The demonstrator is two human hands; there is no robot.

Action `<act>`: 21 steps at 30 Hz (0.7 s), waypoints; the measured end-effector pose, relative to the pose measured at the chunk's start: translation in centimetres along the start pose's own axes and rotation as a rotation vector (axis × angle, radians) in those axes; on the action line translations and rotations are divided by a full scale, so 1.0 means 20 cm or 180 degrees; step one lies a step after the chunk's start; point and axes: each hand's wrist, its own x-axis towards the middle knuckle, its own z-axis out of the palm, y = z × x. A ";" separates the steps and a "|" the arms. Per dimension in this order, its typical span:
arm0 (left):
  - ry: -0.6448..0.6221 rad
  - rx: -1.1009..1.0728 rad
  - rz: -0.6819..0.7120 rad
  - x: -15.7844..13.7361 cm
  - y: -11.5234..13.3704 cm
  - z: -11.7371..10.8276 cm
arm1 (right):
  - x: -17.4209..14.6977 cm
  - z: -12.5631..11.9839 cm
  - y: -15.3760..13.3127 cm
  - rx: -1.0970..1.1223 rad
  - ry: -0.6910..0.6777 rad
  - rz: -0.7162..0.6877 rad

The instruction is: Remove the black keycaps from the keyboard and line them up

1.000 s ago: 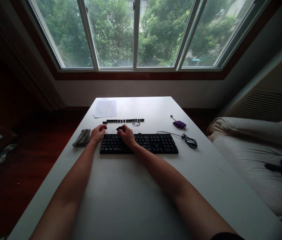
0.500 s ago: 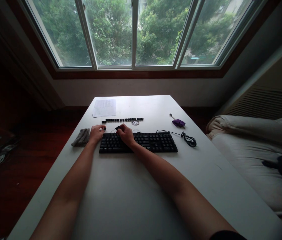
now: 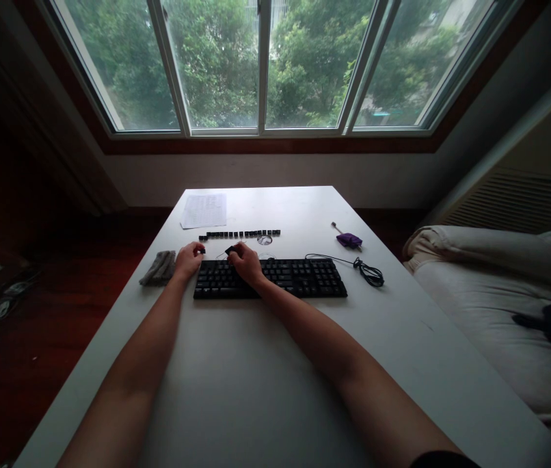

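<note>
Keyboard (image 3: 304, 278) lies flat on the table (image 3: 265, 344), its far edge partly covered by the right hand (image 3: 247, 263). Little has changed: the left hand (image 3: 188, 261) is slightly farther left, a small black key (image 3: 202, 251) moving with its pinched fingertips. The right hand stays put, narrowed on a small dark piece (image 3: 229, 249). The row of loose keys (image 3: 243, 234) on the far side looks unaltered, so this seems a small adjustment in handling the keys.
</note>
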 end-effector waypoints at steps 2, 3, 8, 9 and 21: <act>0.0047 -0.0071 -0.0011 0.01 -0.01 0.01 | 0.00 0.00 0.00 -0.0013 -0.0007 -0.0009; 0.0088 -0.0118 -0.0045 0.01 -0.01 0.01 | 0.00 0.00 0.00 -0.0020 -0.0009 -0.0014; 0.0273 -0.0080 -0.0243 0.07 0.01 0.01 | 0.00 -0.01 -0.01 -0.0088 0.0009 -0.0037; 0.0286 0.0019 -0.0179 0.09 0.02 0.01 | 0.00 0.00 0.00 -0.0103 0.0003 -0.0044; 0.0256 0.0764 0.0516 0.27 0.12 0.09 | 0.01 0.02 0.04 -0.0201 0.0037 -0.0118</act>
